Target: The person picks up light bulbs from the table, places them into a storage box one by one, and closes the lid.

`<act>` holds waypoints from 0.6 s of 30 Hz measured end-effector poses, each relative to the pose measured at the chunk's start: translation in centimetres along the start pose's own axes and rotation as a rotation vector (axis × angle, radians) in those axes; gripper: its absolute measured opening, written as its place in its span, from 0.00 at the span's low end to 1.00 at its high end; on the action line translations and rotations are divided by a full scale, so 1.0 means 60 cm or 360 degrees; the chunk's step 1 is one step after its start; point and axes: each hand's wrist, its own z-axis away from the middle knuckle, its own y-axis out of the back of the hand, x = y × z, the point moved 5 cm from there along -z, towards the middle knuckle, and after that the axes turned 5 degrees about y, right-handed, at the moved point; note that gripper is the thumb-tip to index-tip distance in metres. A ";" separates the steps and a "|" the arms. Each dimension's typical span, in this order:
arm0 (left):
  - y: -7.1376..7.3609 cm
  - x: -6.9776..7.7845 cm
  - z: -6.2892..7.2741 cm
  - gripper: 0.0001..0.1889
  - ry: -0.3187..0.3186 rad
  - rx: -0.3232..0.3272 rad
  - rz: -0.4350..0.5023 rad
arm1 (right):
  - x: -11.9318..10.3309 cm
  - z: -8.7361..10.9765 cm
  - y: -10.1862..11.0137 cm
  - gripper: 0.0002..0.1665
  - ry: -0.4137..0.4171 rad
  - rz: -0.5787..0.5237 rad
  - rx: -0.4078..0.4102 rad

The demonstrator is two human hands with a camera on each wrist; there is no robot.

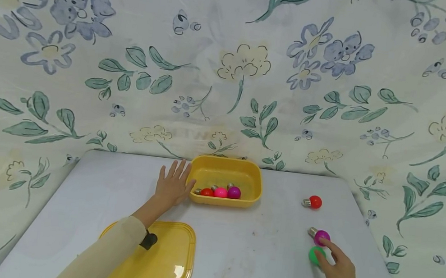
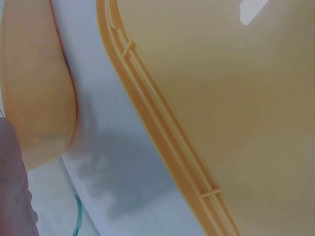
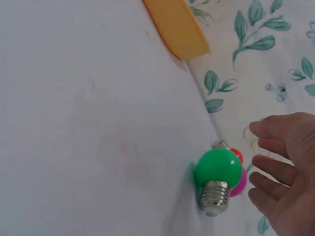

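Observation:
My left hand [image 1: 172, 183], fingers spread, is at the left side of a yellow plastic container [image 1: 224, 201]. Inside it lie a red bulb [image 1: 207, 192], a pink bulb [image 1: 221, 192] and a purple bulb [image 1: 234, 192]. In the left wrist view, part of the left hand [image 2: 15, 187] shows beside the container wall [image 2: 39, 83]. My right hand [image 1: 340, 274] is by a green light bulb [image 3: 218, 169] with a metal screw base, thumb and fingers parted around it. Just beyond is another purple bulb [image 1: 322, 237], overlapped by the fingertips in the head view.
A second red bulb [image 1: 315, 202] lies farther back on the right of the white table [image 1: 243, 254]. The yellow lid [image 1: 165, 260] lies flat at the front left, under the left forearm, with a small black object [image 1: 149, 241] above it. A floral cloth [image 1: 230, 67] hangs behind.

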 end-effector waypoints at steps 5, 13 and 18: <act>-0.002 -0.002 -0.001 0.35 0.0005 0.0000 0.0010 | 0.017 -0.003 -0.009 0.28 -0.0087 0.0030 -0.0052; -0.004 -0.002 -0.002 0.35 0.0011 -0.0010 0.0032 | 0.036 -0.004 -0.022 0.30 -0.0068 0.0040 -0.0085; 0.000 0.001 -0.002 0.35 0.0012 -0.0016 0.0055 | 0.041 -0.001 -0.024 0.30 -0.0041 0.0053 -0.0078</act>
